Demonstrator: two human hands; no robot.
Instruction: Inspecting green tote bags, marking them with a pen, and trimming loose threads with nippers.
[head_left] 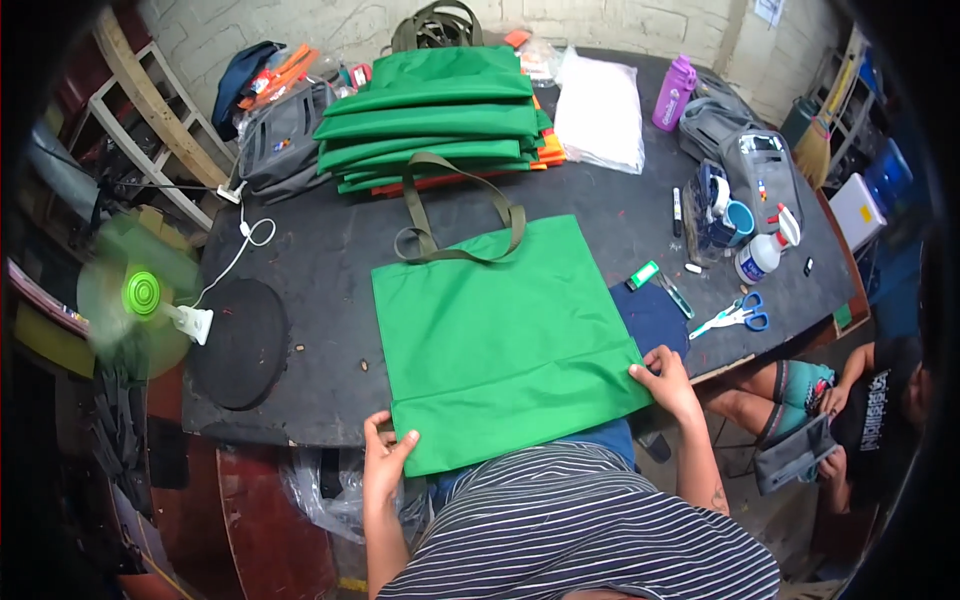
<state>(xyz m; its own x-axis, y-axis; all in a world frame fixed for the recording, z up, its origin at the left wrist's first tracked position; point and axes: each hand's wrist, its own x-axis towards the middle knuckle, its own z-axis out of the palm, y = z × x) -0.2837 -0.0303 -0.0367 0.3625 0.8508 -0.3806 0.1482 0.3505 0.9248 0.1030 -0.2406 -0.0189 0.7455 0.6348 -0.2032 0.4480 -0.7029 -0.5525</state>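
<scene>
A green tote bag [500,320] lies flat on the dark table in front of me, its olive handles [470,245] pointing away. A crease runs across its lower part, and its near edge hangs over the table's front. My left hand [388,447] pinches the bag's lower left edge between thumb and fingers. At the right side edge, my right hand [664,378] grips the fabric the same way. Just beyond the bag rises a stack of folded green bags [430,120] with olive handles on top and some orange fabric underneath.
Right of the bag lie scissors [735,315], a small cutter [675,297], a spray bottle [765,252] and a purple bottle [675,93]. White sheets [600,112] lie at the back. A fan [140,294] stands at left. Another person [860,420] sits at right holding grey fabric.
</scene>
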